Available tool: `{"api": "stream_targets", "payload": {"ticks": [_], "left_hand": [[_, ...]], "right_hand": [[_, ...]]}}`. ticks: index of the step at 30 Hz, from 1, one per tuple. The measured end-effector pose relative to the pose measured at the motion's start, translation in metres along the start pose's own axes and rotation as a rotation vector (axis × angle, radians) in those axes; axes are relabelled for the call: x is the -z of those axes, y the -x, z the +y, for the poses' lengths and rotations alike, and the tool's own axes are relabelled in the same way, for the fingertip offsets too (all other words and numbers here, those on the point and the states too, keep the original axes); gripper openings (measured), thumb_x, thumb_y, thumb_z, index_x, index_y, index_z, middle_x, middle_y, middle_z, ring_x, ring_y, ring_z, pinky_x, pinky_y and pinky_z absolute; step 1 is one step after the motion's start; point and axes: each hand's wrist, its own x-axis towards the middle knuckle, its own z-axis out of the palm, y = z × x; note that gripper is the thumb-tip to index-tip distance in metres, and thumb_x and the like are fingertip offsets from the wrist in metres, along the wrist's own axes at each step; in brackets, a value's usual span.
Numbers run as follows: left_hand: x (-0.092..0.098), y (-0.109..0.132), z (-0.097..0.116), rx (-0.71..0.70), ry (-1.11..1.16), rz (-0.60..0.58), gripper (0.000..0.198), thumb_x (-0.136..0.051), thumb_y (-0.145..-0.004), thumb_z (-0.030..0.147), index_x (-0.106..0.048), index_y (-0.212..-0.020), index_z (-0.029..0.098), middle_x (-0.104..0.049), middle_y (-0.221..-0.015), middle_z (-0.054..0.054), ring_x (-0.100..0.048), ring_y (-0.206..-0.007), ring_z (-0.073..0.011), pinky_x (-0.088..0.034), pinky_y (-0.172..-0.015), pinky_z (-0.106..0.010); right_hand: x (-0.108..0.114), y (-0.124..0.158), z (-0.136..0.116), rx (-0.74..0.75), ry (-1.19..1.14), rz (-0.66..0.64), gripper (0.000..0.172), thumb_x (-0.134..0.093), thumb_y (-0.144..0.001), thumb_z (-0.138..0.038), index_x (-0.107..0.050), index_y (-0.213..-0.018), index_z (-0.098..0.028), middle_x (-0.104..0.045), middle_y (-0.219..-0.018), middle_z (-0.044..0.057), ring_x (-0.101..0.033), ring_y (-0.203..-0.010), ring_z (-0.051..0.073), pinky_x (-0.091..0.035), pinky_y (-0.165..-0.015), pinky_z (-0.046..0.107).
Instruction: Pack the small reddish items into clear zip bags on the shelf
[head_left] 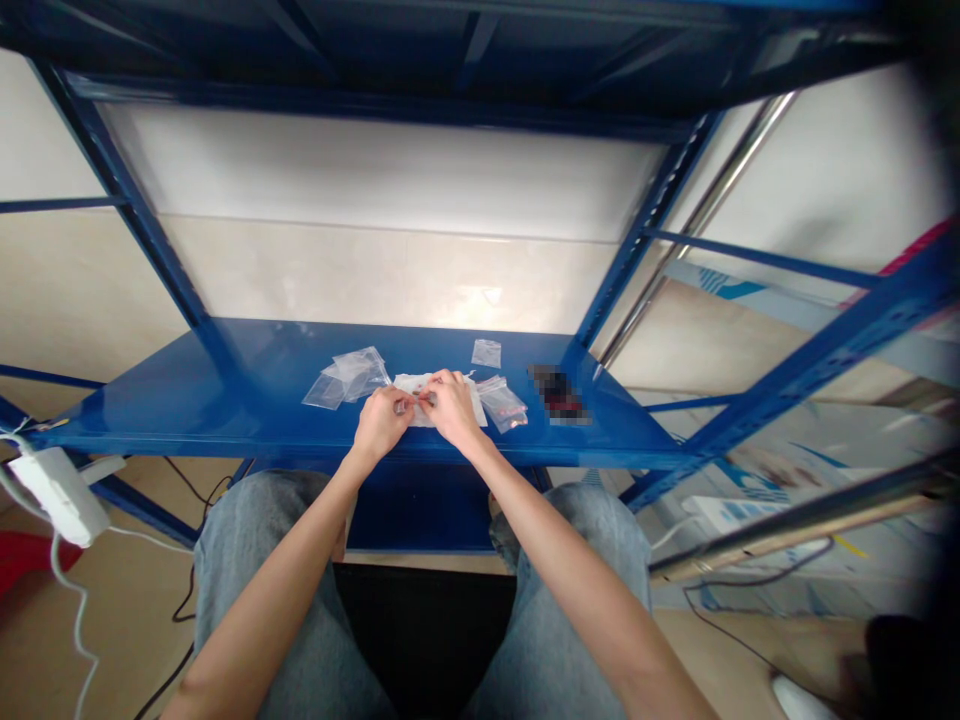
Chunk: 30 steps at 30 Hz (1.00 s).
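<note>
My left hand (385, 418) and my right hand (452, 405) meet over a white sheet (480, 410) on the blue shelf. The fingertips of both are pinched together, almost touching. Something small and reddish shows between them, too tiny and too covered by the fingers to name. Left of my left hand lie several clear plastic bags (349, 375), overlapping. Just right of my right hand are more clear zip bags (502, 403), with small reddish bits in them. A single small clear bag (487, 352) rests farther back.
A pixelated dark object (559, 395) lies to the right on the blue shelf (247, 390). Another shelf level (375, 70) hangs overhead, and blue uprights (637, 230) stand at the sides. A white power strip (60, 495) with cables is at the lower left.
</note>
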Motion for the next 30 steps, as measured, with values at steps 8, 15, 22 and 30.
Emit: {"api": "stream_targets", "payload": {"ticks": [8, 15, 22, 30], "left_hand": [[-0.001, 0.0, -0.001, -0.018, -0.15, 0.017, 0.016, -0.061, -0.084, 0.019, -0.076, -0.089, 0.021, -0.071, -0.091, -0.007, -0.063, -0.091, -0.0245, -0.05, -0.084, -0.034], [0.0, 0.0, 0.001, -0.064, -0.225, -0.018, 0.012, -0.061, -0.087, 0.022, -0.074, -0.084, 0.021, -0.071, -0.092, -0.008, -0.064, -0.091, -0.0249, -0.048, -0.078, -0.032], [-0.001, -0.001, -0.001, -0.044, -0.118, -0.008, 0.014, -0.062, -0.085, 0.019, -0.076, -0.086, 0.022, -0.072, -0.091, -0.006, -0.064, -0.092, -0.024, -0.049, -0.083, -0.033], [-0.001, 0.0, -0.001, -0.042, -0.061, 0.014, 0.02, -0.061, -0.084, 0.018, -0.078, -0.092, 0.022, -0.074, -0.093, -0.006, -0.062, -0.092, -0.0234, -0.05, -0.086, -0.034]], "right_hand": [[0.005, 0.0, 0.001, 0.03, -0.357, 0.071, 0.004, -0.074, -0.086, -0.02, -0.077, -0.085, -0.023, -0.069, -0.104, 0.005, -0.06, -0.101, 0.022, -0.046, -0.094, 0.038], [0.008, 0.002, -0.002, 0.122, -0.462, -0.034, 0.004, -0.076, -0.086, -0.025, -0.077, -0.082, -0.024, -0.071, -0.105, 0.002, -0.062, -0.104, 0.02, -0.047, -0.09, 0.034], [0.004, -0.001, 0.008, 0.032, -0.399, 0.037, 0.006, -0.073, -0.088, -0.021, -0.077, -0.083, -0.023, -0.071, -0.095, 0.003, -0.064, -0.094, 0.019, -0.047, -0.088, 0.034], [0.014, 0.006, 0.016, 0.003, -0.003, 0.068, 0.011, -0.082, -0.082, -0.028, -0.077, -0.074, -0.023, -0.069, -0.094, 0.008, -0.056, -0.096, 0.027, -0.045, -0.086, 0.042]]}}
